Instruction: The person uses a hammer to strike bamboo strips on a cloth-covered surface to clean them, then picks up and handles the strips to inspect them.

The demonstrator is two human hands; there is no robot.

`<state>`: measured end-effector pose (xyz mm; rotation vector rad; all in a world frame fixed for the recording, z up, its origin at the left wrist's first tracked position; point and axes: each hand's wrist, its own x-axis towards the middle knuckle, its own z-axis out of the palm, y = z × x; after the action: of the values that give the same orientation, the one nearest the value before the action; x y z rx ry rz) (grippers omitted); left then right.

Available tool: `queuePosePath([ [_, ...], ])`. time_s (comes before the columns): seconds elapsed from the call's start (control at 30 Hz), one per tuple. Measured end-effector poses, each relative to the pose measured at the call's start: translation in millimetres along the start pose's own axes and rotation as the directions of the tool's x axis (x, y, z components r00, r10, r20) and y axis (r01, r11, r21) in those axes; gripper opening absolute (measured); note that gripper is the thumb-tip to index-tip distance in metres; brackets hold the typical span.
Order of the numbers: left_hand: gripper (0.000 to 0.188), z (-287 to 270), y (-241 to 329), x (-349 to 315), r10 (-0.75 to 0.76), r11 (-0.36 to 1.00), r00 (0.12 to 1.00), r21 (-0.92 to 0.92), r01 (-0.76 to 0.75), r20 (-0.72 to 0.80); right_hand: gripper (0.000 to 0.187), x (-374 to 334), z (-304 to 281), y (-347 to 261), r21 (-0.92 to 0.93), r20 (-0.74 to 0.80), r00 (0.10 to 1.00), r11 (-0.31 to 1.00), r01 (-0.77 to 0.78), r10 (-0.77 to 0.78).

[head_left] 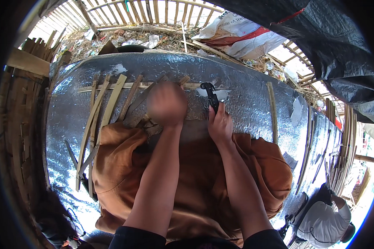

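My right hand [221, 124] is closed around a black hand tool [211, 98], with its head pointing away from me; its exact kind is not clear. Farther left, my left hand [167, 103] is over the bamboo strips, its fingers too smeared to make out. A long crosswise bamboo strip [133, 86] runs along the silver foil sheet [245, 97] under both hands. Several flat bamboo strips [113, 98] lie across it to the left of my left hand. Brown cloth [116, 178] spreads beneath my forearms.
One more bamboo strip [272, 112] lies on the foil to the right. Split bamboo [23, 137] is stacked at the far left. A white and red sack [241, 35] and black plastic sheeting [328, 37] are at the back right. A person in white [326, 222] sits at lower right.
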<state>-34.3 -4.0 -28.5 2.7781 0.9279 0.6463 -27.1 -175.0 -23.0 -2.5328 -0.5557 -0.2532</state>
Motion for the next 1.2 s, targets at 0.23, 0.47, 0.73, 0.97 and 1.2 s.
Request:
queuePosePath([
  [0.23, 0.035, -3, 2, 2, 0.005, 0.999, 0.999, 0.04, -0.007, 0.036, 0.028, 5, -4, -3, 0.03, 0.02, 0.999, 0.998, -0.048, 0.048],
  [0.47, 0.037, -3, 3, 2, 0.007, 0.999, 0.998, 0.051, -0.01, 0.056, 0.032, 2, -13, -18, 0.068, -0.121, 0.991, 0.996, -0.05, 0.058],
  [0.73, 0.037, 0, 0, -1, -0.011, 0.999, 0.996, 0.051, 0.006, 0.091, 0.035, -4, -2, -17, -0.057, -0.367, 0.927, 0.997, 0.059, -0.076],
  [0.97, 0.038, -5, 5, 5, 0.0, 0.997, 0.994, 0.077, -0.008, 0.11, 0.037, 1, -8, -27, 0.087, -0.131, 0.978, 0.984, -0.154, 0.165],
  [1.2, 0.038, 1, -1, 1, -0.012, 0.995, 0.994, 0.103, 0.001, 0.112, 0.035, 4, -6, -24, 0.006, -0.133, 0.985, 0.994, -0.108, 0.108],
])
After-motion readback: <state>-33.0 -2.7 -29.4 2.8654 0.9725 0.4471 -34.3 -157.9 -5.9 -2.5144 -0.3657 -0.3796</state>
